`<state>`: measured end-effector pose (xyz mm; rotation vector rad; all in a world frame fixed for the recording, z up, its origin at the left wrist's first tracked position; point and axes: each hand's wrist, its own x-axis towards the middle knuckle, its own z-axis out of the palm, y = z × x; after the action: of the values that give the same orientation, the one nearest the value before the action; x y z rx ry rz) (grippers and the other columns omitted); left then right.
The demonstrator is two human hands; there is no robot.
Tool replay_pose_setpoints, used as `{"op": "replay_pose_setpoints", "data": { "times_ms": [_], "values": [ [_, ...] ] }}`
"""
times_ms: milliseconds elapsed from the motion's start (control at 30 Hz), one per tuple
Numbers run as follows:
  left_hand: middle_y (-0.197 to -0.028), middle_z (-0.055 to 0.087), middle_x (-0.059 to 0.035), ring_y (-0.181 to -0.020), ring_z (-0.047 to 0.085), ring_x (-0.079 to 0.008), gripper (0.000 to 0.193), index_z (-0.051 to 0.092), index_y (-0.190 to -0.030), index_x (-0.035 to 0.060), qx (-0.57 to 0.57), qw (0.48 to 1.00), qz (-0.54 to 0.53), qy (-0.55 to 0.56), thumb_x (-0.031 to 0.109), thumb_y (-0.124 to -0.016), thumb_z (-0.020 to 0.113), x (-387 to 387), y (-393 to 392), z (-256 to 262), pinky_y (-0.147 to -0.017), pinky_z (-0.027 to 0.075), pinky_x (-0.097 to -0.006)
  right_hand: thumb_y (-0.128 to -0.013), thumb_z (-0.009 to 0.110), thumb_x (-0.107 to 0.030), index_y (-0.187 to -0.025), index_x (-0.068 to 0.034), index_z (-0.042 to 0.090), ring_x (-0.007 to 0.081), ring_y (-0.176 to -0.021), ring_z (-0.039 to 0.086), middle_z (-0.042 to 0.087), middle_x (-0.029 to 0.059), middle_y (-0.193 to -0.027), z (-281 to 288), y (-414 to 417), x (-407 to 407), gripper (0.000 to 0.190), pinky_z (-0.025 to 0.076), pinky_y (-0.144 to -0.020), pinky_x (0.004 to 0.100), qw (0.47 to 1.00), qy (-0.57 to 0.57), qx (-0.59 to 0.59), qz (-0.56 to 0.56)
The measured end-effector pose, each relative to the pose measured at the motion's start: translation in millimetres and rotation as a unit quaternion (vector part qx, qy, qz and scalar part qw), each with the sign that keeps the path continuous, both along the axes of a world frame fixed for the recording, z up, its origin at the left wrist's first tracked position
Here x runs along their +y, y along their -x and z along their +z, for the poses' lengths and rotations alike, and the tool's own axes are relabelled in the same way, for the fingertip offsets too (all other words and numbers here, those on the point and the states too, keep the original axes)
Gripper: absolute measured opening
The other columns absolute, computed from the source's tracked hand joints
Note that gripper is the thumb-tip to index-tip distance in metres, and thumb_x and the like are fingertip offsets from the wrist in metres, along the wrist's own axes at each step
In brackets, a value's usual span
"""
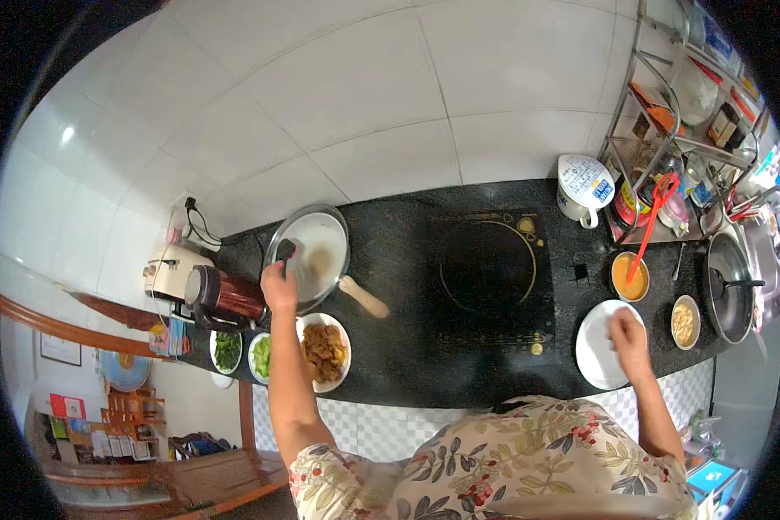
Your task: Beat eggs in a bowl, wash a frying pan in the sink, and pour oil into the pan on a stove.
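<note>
My left hand [279, 286] is closed on a black handle [286, 249], over a round pan [325, 237] with a pale inside. The rim around the pan looks like a clear glass lid, and the handle seems to belong to it. A light wooden handle [364, 297] sticks out from the pan's lower right. Below my left forearm stands a white dish of brown food [324, 351], partly covered by the arm. My right hand [626, 344], blurred and with curled fingers, is over a white plate [595, 351]. Whether it touches or holds anything is unclear.
A black induction cooktop [491, 273] lies mid-counter. At left are a dark red kettle [231, 296], chopped greens [226, 351] and pale green pieces [260, 356]. Rightward are a bowl of orange liquid [636, 286], chopped bits [684, 323], a wok [728, 299] and a metal rack [673, 234].
</note>
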<state>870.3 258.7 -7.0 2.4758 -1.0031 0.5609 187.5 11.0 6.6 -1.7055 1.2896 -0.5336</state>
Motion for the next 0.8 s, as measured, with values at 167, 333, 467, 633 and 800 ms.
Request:
{"op": "replay_pose_setpoints", "data": {
  "times_ms": [167,333,467,633,800],
  "values": [
    [-0.12,0.062,-0.0211,-0.115,0.058,-0.0372,0.057,0.059,-0.122,0.007,0.226,0.945,0.15,-0.184,0.038,-0.076,0.071,-16,-42,5,-0.096,0.046,-0.0491,-0.089,0.066,-0.015,-0.111,-0.002,0.061,0.0282,-0.096,0.063,0.062,0.0143,-0.107,13,-237,44,0.026,0.052,-0.081,0.0356,0.938,0.072,-0.115,0.32],
    [-0.122,0.062,-0.0225,-0.115,0.058,-0.0381,0.079,0.049,-0.132,0.0045,0.277,0.931,0.158,-0.178,0.047,-0.07,0.074,-45,-62,2,-0.097,0.046,-0.0457,-0.089,0.065,-0.03,-0.122,0.003,0.053,0.0365,-0.099,0.063,0.06,0.0216,-0.113,-44,-397,76,0.048,0.052,-0.083,0.0434,0.896,0.107,-0.048,0.428],
    [-0.12,0.063,-0.0221,-0.111,0.061,-0.0384,0.074,0.054,-0.127,0.005,0.276,0.932,0.171,-0.163,0.046,-0.069,0.074,-33,-84,1,-0.094,0.047,-0.0447,-0.087,0.066,-0.032,-0.116,0.005,0.051,0.0329,-0.086,0.067,0.065,0.0191,-0.101,-28,-474,92,0.049,0.054,-0.075,0.0417,0.833,-0.031,0.073,0.548],
    [-0.116,0.065,-0.0216,-0.109,0.061,-0.0385,0.07,0.058,-0.124,0.0062,0.279,0.946,0.12,-0.108,0.044,-0.068,0.074,-40,-82,-3,-0.092,0.048,-0.0441,-0.084,0.067,-0.023,-0.101,0.004,0.054,0.0259,-0.064,0.065,0.066,0.0144,-0.08,-85,-508,94,0.035,0.052,-0.058,0.0393,0.87,-0.166,0.048,0.462],
    [-0.111,0.065,-0.0236,-0.104,0.062,-0.0411,0.069,0.058,-0.126,0.0055,0.273,0.958,0.092,-0.008,0.039,-0.068,0.074,-22,-80,-12,-0.089,0.048,-0.044,-0.082,0.067,-0.017,-0.093,0.005,0.055,0.0215,-0.056,0.062,0.062,0.0123,-0.069,-72,-513,84,0.027,0.051,-0.051,0.0364,0.836,-0.281,0.071,0.466]
  ]
}}
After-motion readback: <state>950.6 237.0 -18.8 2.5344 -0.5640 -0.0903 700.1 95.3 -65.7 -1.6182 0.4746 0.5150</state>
